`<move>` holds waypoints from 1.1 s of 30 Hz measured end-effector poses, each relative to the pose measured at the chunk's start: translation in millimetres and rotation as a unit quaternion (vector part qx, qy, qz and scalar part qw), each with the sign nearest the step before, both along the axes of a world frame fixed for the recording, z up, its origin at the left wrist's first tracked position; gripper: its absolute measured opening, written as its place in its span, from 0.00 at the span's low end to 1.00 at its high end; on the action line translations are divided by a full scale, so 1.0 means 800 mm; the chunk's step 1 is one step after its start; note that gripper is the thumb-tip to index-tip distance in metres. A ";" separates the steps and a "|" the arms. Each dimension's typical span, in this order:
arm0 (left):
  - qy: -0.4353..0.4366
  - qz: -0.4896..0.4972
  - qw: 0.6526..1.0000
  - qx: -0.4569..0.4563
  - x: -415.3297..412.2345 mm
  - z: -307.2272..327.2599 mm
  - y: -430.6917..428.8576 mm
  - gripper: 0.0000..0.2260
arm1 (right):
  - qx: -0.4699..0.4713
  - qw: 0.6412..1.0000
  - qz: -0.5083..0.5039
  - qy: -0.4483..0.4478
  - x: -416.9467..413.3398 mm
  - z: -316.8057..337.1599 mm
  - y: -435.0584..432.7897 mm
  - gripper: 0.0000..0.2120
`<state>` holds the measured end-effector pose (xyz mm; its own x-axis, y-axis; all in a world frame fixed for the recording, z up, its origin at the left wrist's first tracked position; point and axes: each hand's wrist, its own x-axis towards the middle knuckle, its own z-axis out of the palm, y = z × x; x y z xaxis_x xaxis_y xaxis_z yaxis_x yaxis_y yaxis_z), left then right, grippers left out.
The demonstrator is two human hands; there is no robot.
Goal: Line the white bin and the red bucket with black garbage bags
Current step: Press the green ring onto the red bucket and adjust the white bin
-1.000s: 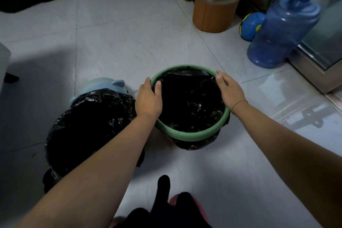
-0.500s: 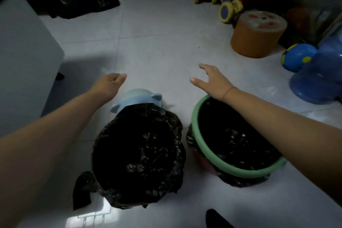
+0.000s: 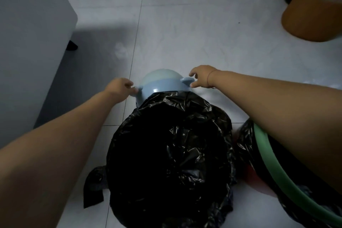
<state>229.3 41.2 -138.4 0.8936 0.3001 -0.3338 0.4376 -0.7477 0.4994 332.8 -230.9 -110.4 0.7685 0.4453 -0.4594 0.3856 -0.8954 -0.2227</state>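
Fig.: lined bin w/ lid raised, head view, looking down.

L hand (image 3: pixel 118 88) and R hand (image 3: pixel 200 77) reach to the far side of the white bin. Its walls are hidden under the black garbage bag (image 3: pixel 172 150), which is draped over the rim w/ its mouth open toward the camera. Only the light-blue lid (image 3: pixel 164 83) shows, tipped up behind the bag.

Grip: L fingertips are curled against the lid's L ear. R thumb and forefinger sit above and below the R ear. Cannot tell whether either hand is clamped on or only touching.

The red bucket (image 3: pixel 253 176), w/ green rim (image 3: pixel 268 157), stands just beside the bin under the R forearm. It also has a black liner (image 3: pixel 244 140) folded outward.

Status (judged): both containers appear lined; the step in hand is prob. handling the lid.

Technique:
- Pinch both ears firmly and move them together so the lid does not twist.
- Watch the bag's rear edge at the hinge; if the lid snags it, the liner may slide into the bin.
- Tuck in the loose flap (image 3: pixel 94 185) trailing on the tile floor (image 3: pixel 203 33).
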 end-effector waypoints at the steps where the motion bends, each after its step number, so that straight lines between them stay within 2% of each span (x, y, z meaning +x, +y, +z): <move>1: -0.008 0.000 1.000 0.000 -0.001 -0.004 0.003 0.18 | -0.007 1.000 0.008 -0.004 0.003 -0.003 0.005 0.21; 4: -0.041 0.010 0.999 -0.009 -0.006 -0.012 0.007 0.13 | -0.011 1.000 0.007 -0.011 0.008 -0.008 0.017 0.15; 7: -0.067 0.017 0.998 -0.010 -0.011 -0.011 0.007 0.11 | -0.012 0.999 0.008 -0.029 0.009 -0.007 0.020 0.13; 10: -0.091 0.010 0.996 0.011 -0.014 0.011 0.009 0.10 | 0.028 0.997 0.013 -0.067 0.013 0.018 0.016 0.13; 13: -0.138 0.002 0.990 0.033 -0.012 0.064 0.011 0.11 | 0.083 0.987 0.025 -0.133 0.022 0.080 0.011 0.13; 17: -0.214 0.004 0.976 0.049 -0.018 0.179 0.006 0.11 | 0.154 0.958 0.046 -0.238 0.018 0.206 0.003 0.14; 19: -0.249 0.008 0.967 0.053 -0.032 0.239 0.001 0.11 | 0.202 0.944 0.042 -0.259 -0.004 0.268 -0.009 0.13; 21: -0.285 0.016 0.958 -0.006 -0.056 0.290 -0.008 0.09 | 0.242 0.934 0.042 -0.259 -0.037 0.313 -0.026 0.13; 24: -0.303 0.015 0.946 -0.115 -0.110 0.336 -0.025 0.06 | 0.275 0.932 0.038 -0.231 -0.096 0.337 -0.051 0.13; 27: -0.279 -0.005 0.954 -0.112 -0.168 0.339 -0.039 0.05 | 0.315 0.936 0.012 -0.157 -0.157 0.319 -0.073 0.09; 33: -0.223 0.010 0.967 -0.123 -0.259 0.279 -0.061 0.08 | 0.346 0.934 0.003 -0.091 -0.236 0.251 -0.095 0.05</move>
<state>21.9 -7.6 85.1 0.9598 0.2801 0.0196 0.1518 -0.5763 0.8030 143.9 -307.3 90.3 0.8027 0.5914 0.0776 0.4772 -0.5587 -0.6783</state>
